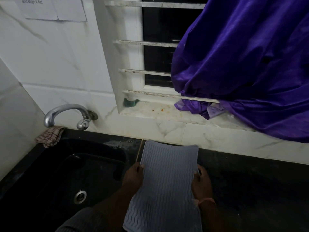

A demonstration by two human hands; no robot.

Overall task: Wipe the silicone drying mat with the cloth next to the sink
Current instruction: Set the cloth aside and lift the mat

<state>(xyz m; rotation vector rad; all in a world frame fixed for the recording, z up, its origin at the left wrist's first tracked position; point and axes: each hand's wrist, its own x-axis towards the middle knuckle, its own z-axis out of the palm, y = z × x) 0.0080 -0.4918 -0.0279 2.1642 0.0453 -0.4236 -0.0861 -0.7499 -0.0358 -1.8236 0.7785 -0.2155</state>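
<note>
A grey silicone drying mat with a wavy ribbed surface hangs between both hands, above the black counter just right of the sink. My left hand grips its left edge, thumb on top. My right hand grips its right edge the same way. The mat's far end curls up towards the wall. A checked pink-and-red cloth lies crumpled at the sink's back left corner, under the tap, well away from both hands.
A black sink with a metal drain fills the lower left. A chrome tap juts from the tiled wall. Black counter extends right. A purple curtain drapes over the window sill, where a green scrubber lies.
</note>
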